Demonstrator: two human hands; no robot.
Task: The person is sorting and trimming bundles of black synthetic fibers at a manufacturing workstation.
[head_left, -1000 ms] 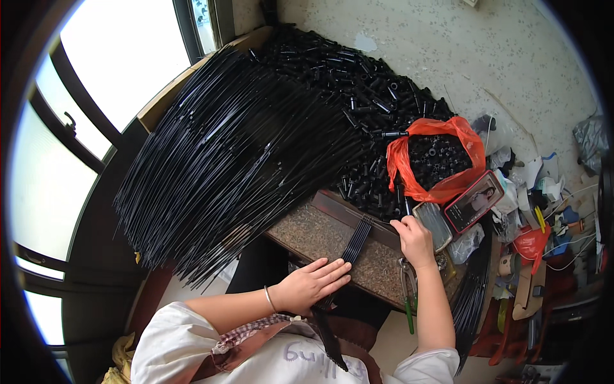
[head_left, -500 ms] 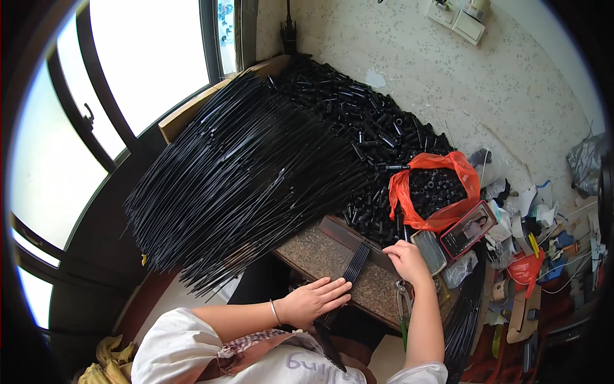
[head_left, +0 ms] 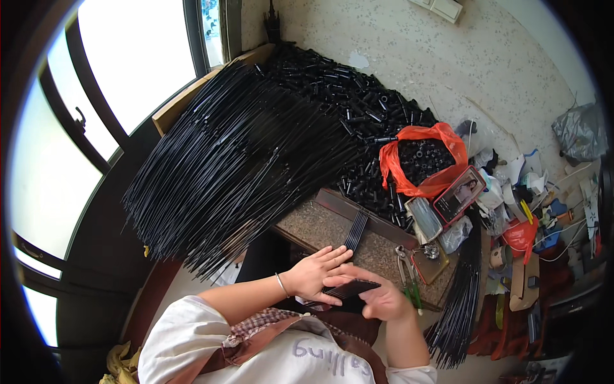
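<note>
- Small bundle of thin black rods (head_left: 350,289), held flat and level just above the near edge of the stone slab (head_left: 320,227), in front of the chest.
- Right hand (head_left: 384,297) under and around bundle, fingers curled, clamped on it.
- Left hand (head_left: 314,274) flat, fingers straight and together, palm against bundle's near end; not gripping, only touching. Thin bracelet on that wrist.
- Step, as judged: squaring up rod ends, tapping them flush between the two hands.
- Next move likely calls for a firm right-hand hold so rods don't splay, and a flat spot on slab to lay them beside the others.
- One more flat row of black rods (head_left: 355,232) lying on slab, roughly half a dozen, exact number too fine to count.
- One pair of pliers (head_left: 404,264) on slab's right end, beside one shallow tin (head_left: 430,262).
- One huge fan of long black rods (head_left: 236,160) to the left, hundreds, uncountable.
- One heap of short black tube pieces (head_left: 345,102) behind, uncountable.
- One orange plastic bag (head_left: 419,160) full of black parts, one small red-rimmed box (head_left: 459,193) just beside it.
- One further sheaf of black rods (head_left: 462,301) standing at right of slab.
- Two hands in view, both the person's own.
</note>
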